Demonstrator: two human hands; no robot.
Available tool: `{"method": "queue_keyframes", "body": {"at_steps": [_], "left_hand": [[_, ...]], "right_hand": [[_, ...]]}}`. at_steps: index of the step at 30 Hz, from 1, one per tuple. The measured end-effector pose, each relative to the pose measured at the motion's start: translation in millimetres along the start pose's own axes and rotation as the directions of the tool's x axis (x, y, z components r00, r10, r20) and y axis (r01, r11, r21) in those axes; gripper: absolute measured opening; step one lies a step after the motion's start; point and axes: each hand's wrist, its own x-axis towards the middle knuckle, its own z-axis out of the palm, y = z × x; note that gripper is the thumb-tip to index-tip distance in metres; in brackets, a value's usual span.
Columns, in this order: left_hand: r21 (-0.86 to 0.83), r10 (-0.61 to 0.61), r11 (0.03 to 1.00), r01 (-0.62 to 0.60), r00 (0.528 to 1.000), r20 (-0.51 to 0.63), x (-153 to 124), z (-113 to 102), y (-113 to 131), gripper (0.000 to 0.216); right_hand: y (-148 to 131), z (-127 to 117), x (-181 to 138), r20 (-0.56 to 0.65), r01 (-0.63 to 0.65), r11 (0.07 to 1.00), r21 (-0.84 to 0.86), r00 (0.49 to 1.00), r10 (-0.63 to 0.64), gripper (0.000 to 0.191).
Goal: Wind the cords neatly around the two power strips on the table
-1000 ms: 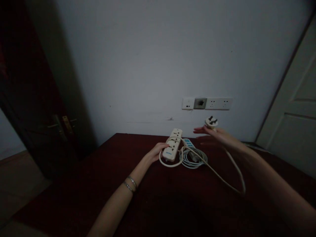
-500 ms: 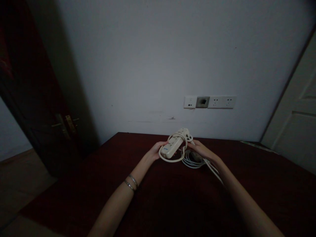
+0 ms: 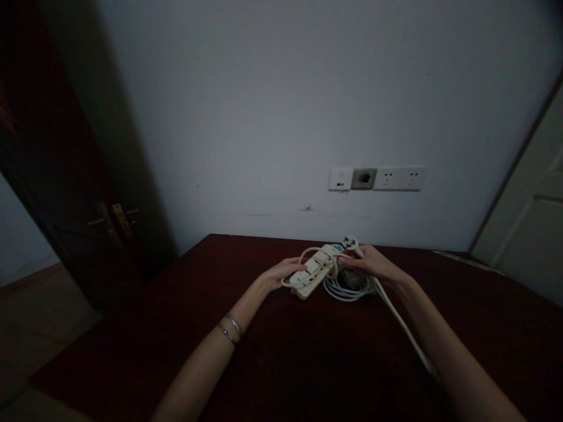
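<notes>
A white power strip (image 3: 317,265) lies slanted over the dark red table, with a loop of its white cord (image 3: 407,329) around it. My left hand (image 3: 285,271) is closed on the strip's left side, fingers over its near end and the cord loop. Beside the far end, my right hand (image 3: 373,264) pinches the cord just behind the plug (image 3: 350,241), whose pins face up and left. From under that hand the cord trails toward me along my right forearm. A coil of thin pale cable (image 3: 345,293) lies below the right hand, around a dark object I cannot make out.
The table (image 3: 264,363) meets a pale wall bearing a row of sockets (image 3: 399,179). A dark door with a handle (image 3: 123,220) stands at the left, a pale door (image 3: 528,217) at the right. A thin flat strip (image 3: 468,262) lies at the table's back right.
The power strip has come down lower and lies flatter, its top turned more upward. My right hand has risen slightly with the plug, now showing above the strip's far end.
</notes>
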Motion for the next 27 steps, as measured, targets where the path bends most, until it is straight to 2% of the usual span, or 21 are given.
{"method": "queue_keyframes", "body": {"at_steps": [3, 6, 8, 10, 13, 17, 21, 23, 27], "left_hand": [[0.01, -0.024, 1.0, 0.024, 1.0, -0.007, 3, 1, -4, 0.031], [-0.017, -0.065, 0.998, 0.065, 0.998, 0.008, 4, 2, -4, 0.034], [-0.045, -0.051, 0.998, 0.053, 0.998, 0.044, 2, 2, -2, 0.038], [-0.072, -0.014, 0.997, 0.02, 0.996, 0.089, -2, 3, 0, 0.042], [-0.093, 0.012, 0.996, 0.003, 0.986, 0.168, -9, 4, 1, 0.046], [-0.045, -0.038, 0.998, 0.05, 0.972, 0.232, -12, 9, 1, 0.044], [-0.085, -0.055, 0.993, 0.078, 0.968, 0.245, -7, 19, -4, 0.046], [-0.099, -0.084, 0.989, 0.114, 0.96, 0.266, -7, 21, -5, 0.041], [-0.045, -0.175, 0.978, 0.202, 0.923, 0.341, -14, 12, 4, 0.036]], "right_hand": [[-3, 3, 4, -0.137, 0.009, 0.999, 0.049, 0.991, -0.003, 0.033], [-5, 4, 9, -0.23, 0.03, 0.978, 0.204, 0.973, 0.018, 0.03], [-5, 4, 11, -0.278, 0.066, 0.955, 0.288, 0.961, 0.017, 0.029], [-6, 4, 13, -0.342, 0.119, 0.945, 0.303, 0.94, -0.009, 0.028], [-7, 7, 14, -0.422, 0.175, 0.941, 0.289, 0.906, -0.039, 0.03], [-12, 19, 16, -0.471, 0.197, 0.951, 0.239, 0.88, -0.063, 0.035], [-8, 26, 21, -0.62, 0.272, 0.961, 0.043, 0.761, -0.188, 0.034], [-4, 25, 23, -0.652, 0.287, 0.957, -0.035, 0.719, -0.24, 0.033], [-4, 23, 23, -0.623, 0.262, 0.962, -0.074, 0.741, -0.25, 0.029]]}}
